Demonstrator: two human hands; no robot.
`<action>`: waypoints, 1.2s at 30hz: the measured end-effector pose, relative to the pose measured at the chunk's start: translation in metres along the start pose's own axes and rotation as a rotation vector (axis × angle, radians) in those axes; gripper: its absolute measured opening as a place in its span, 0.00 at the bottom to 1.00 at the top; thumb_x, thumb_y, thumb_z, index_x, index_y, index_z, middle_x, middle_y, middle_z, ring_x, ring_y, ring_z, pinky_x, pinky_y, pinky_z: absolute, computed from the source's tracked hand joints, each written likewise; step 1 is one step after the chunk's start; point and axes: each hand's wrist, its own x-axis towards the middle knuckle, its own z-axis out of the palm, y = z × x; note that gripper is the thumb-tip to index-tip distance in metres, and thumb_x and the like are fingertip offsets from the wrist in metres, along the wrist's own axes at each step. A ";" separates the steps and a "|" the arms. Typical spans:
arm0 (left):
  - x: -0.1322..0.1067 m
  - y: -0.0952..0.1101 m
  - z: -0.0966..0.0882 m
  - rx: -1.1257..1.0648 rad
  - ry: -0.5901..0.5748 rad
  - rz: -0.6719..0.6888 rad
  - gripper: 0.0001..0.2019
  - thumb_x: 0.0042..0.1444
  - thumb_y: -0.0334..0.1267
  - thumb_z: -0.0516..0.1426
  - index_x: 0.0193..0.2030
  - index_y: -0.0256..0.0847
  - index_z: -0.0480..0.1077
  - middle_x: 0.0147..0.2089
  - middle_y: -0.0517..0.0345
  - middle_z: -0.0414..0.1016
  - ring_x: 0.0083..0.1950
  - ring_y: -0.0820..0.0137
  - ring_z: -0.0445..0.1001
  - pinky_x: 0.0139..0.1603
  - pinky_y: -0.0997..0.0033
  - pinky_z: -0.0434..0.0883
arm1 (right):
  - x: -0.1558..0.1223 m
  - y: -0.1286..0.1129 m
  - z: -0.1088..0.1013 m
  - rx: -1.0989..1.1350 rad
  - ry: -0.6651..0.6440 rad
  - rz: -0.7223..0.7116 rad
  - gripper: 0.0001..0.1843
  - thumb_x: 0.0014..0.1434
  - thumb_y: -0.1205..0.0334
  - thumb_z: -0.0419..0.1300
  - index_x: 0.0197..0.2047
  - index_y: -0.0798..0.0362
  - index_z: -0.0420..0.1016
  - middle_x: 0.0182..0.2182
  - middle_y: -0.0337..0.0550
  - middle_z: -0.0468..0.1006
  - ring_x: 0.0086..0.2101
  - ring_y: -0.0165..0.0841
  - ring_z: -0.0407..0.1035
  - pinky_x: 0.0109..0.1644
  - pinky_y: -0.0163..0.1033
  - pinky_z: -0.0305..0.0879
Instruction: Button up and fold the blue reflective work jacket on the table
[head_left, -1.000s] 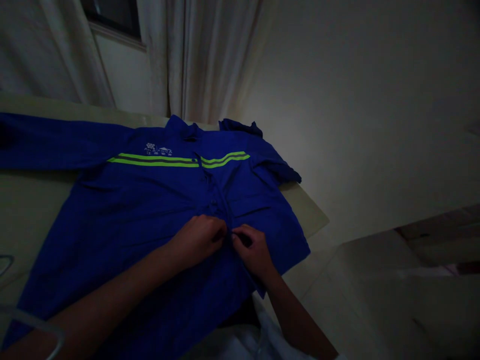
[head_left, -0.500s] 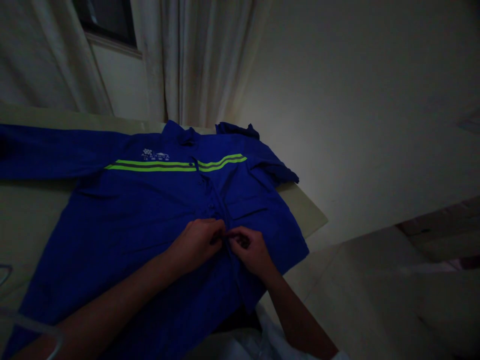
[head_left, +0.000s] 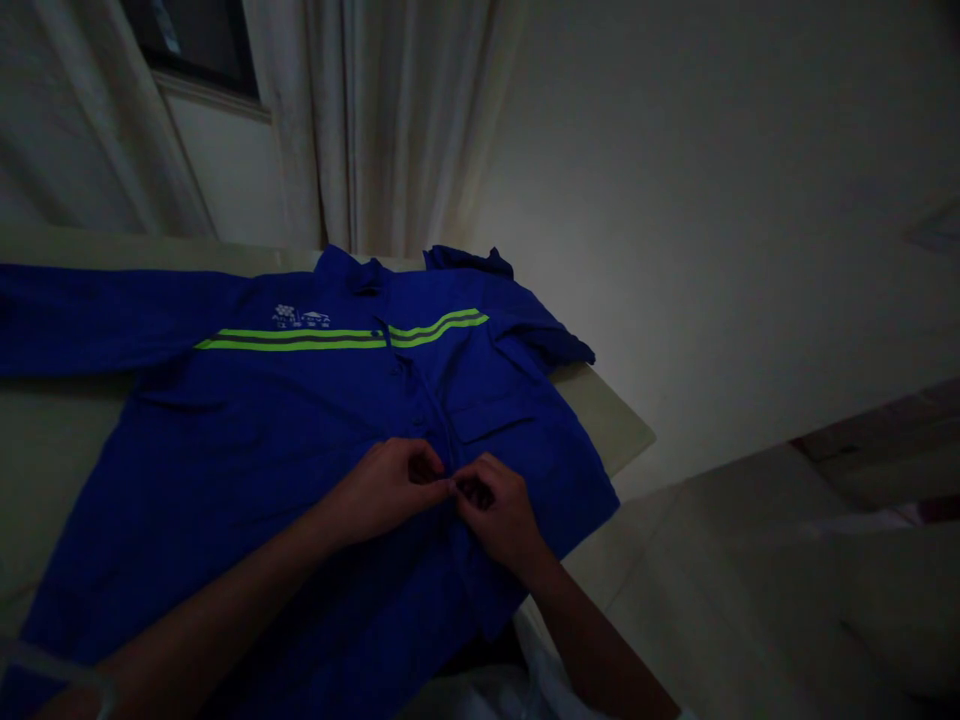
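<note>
A blue work jacket (head_left: 300, 400) lies spread front side up, with a yellow-green reflective stripe (head_left: 300, 341) across the chest and a white printed logo above it. Its front placket runs down the middle, and buttons show near the stripe. My left hand (head_left: 394, 485) pinches the placket edge from the left, thumb and fingers closed on the cloth. From the right, my right hand (head_left: 495, 505) grips the same edge, its fingertips meeting those of the left. Any button between the fingertips is hidden.
Under the jacket is a pale table (head_left: 611, 415), its corner showing on the right. Behind hang light curtains (head_left: 397, 130) beside a dark window (head_left: 199, 45). A plain wall (head_left: 675, 220) rises at the right above a tiled floor (head_left: 675, 570).
My left thumb has straightened toward the right fingertips and the left fingers have shifted slightly. Both hands stay at the placket. The view has moved a little.
</note>
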 end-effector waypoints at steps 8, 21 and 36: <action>0.006 -0.012 0.004 -0.149 -0.023 -0.029 0.10 0.52 0.36 0.62 0.42 0.41 0.75 0.38 0.58 0.83 0.41 0.65 0.82 0.42 0.68 0.75 | 0.000 -0.003 -0.001 -0.007 -0.028 0.002 0.04 0.58 0.69 0.66 0.37 0.50 0.79 0.31 0.37 0.73 0.28 0.28 0.68 0.32 0.34 0.65; 0.001 -0.005 0.001 0.107 -0.028 0.028 0.08 0.55 0.32 0.58 0.42 0.43 0.76 0.41 0.57 0.85 0.43 0.64 0.83 0.42 0.68 0.74 | -0.001 -0.001 0.004 -0.122 -0.106 -0.059 0.09 0.56 0.74 0.63 0.37 0.50 0.75 0.34 0.37 0.72 0.31 0.29 0.67 0.36 0.35 0.62; -0.006 0.016 -0.001 0.562 -0.091 0.099 0.12 0.59 0.26 0.56 0.37 0.43 0.80 0.42 0.52 0.81 0.46 0.59 0.80 0.45 0.63 0.69 | 0.004 -0.008 0.001 -0.271 -0.242 -0.031 0.10 0.54 0.70 0.64 0.39 0.48 0.72 0.35 0.35 0.72 0.35 0.31 0.69 0.38 0.35 0.60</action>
